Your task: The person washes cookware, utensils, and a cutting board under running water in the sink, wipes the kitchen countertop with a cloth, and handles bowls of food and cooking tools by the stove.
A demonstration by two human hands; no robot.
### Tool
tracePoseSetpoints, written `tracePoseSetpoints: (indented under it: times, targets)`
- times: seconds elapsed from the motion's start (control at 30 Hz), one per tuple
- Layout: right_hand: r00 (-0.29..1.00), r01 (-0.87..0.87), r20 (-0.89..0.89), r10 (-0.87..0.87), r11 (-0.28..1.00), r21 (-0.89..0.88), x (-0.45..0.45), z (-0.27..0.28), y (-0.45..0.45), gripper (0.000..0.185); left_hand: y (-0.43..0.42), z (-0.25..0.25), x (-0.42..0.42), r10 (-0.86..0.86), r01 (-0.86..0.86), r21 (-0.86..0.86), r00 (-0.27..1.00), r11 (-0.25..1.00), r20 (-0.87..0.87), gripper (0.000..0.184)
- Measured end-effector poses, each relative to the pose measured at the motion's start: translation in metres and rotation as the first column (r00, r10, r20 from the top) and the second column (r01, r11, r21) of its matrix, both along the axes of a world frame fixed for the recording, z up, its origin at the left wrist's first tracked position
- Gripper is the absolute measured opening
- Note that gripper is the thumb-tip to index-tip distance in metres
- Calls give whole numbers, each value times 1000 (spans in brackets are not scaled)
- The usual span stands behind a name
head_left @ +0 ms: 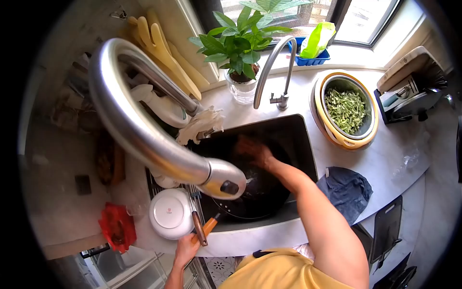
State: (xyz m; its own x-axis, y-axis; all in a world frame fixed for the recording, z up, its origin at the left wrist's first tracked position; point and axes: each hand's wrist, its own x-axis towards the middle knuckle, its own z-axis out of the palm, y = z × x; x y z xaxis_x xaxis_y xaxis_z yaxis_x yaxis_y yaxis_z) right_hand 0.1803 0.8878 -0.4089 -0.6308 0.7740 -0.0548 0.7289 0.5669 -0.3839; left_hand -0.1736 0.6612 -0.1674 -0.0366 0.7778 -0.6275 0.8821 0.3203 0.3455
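A black wok rests tilted in the dark sink. My left hand is closed around its orange handle at the sink's front left. Inside the sink, my right hand is over the far part of the wok; its fingers are dark and smeared by motion, so I cannot tell what they hold. The big steel faucet arches over the wok from the left. Beside the handle lies a utensil with a brown wooden handle, near an upturned white bowl.
Chopped green vegetables fill a steel bowl on the right counter. A dark cloth lies by the sink's right edge. Behind the sink stand a slim tap and a potted plant. A red bag sits left.
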Motion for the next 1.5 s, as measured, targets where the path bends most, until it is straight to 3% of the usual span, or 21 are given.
tracePoseSetpoints:
  times: [0.03, 0.1, 0.27, 0.4, 0.43, 0.53, 0.57, 0.6, 0.63, 0.67, 0.77, 0.83, 0.87, 0.9, 0.97, 1.0, 1.07, 1.17, 1.3, 1.33, 1.5]
  targets:
    - [1000, -5, 9, 5, 1000, 0, 13, 3, -15, 76, -5, -6, -6, 5, -5, 0, 1000, 1000, 9, 28]
    - [839, 96, 532, -115, 993, 63, 25, 25, -53, 82, -13, -30, -24, 72, -69, -37, 992, 997, 101, 28]
    - [711, 261, 697, 94, 885, -386, 9, 54, -120, 79, -19, -46, -33, 17, -27, 54, 983, 998, 182, 38]
    - [940, -211, 2, 341, 587, -782, -26, 58, -143, 57, -13, 19, 15, 194, -147, -191, 948, 970, 253, 36]
    - [946, -320, -276, 171, 634, -704, -35, 56, -146, 56, -16, 19, 18, 224, -154, -237, 926, 959, 305, 37]
    - [916, -286, -330, 227, 947, -142, -46, 20, -130, 58, -25, 21, 38, 307, -196, -317, 884, 928, 353, 37]
    - [1000, -8, -13, 0, 823, -568, -29, 38, -101, 60, -33, 25, 43, 367, -240, -361, 867, 901, 338, 37]
    - [999, 46, 36, -33, 881, -471, -27, 46, -104, 57, -34, 22, 41, 327, -206, -357, 887, 911, 325, 37]
    - [939, 185, 344, 0, 843, -505, -21, 66, -90, 52, -36, 23, 43, 330, -211, -355, 889, 911, 318, 37]
    - [917, 148, 397, -51, 965, -217, -3, 17, -89, 48, -40, 25, 49, 361, -242, -364, 879, 900, 310, 38]
    - [911, 105, 406, 68, 915, -389, -7, 38, -97, 43, -43, 26, 58, 422, -267, -428, 848, 863, 321, 37]
    - [923, -24, 313, 222, 847, -532, -13, 49, -105, 37, -40, 29, 63, 494, -199, -572, 759, 796, 424, 32]
    - [918, -94, 256, 302, 795, -599, -13, 50, -116, 34, -28, 34, 71, 663, -69, -757, 539, 649, 520, 30]
    - [961, -172, 96, 258, 835, -523, -9, 51, -118, 29, -25, 33, 69, 674, -22, -784, 525, 621, 519, 30]
    - [999, 51, 43, -29, 731, -680, -12, 81, -124, 34, -22, 10, 104, 944, -258, -909, 119, 329, 308, 28]
    - [999, 50, 42, -29, 732, -679, -10, 88, -124, 34, -24, -2, 102, 944, -259, -908, 118, 330, 309, 28]
    - [992, 73, -5, -126, 603, -794, -8, 100, -114, 39, -23, -16, 97, 928, 129, -920, 7, 370, 373, 23]
    - [960, 112, -42, -277, 514, -850, -6, 106, -107, 38, 5, 26, 110, 955, 90, -950, -24, 298, 297, 18]
    - [921, 90, -204, -330, 693, -716, 2, 98, -83, 35, 17, 60, 125, 933, -10, -938, 106, 348, 345, 13]
    - [840, 186, -357, -408, 835, -518, 5, 105, -81, 30, 18, 65, 123, 919, -38, -927, 145, 374, 366, 12]
    - [718, 361, -640, -274, 933, 6, 5, 209, -42, 31, 23, 116, 133, 867, -283, -844, 354, 456, 350, 14]
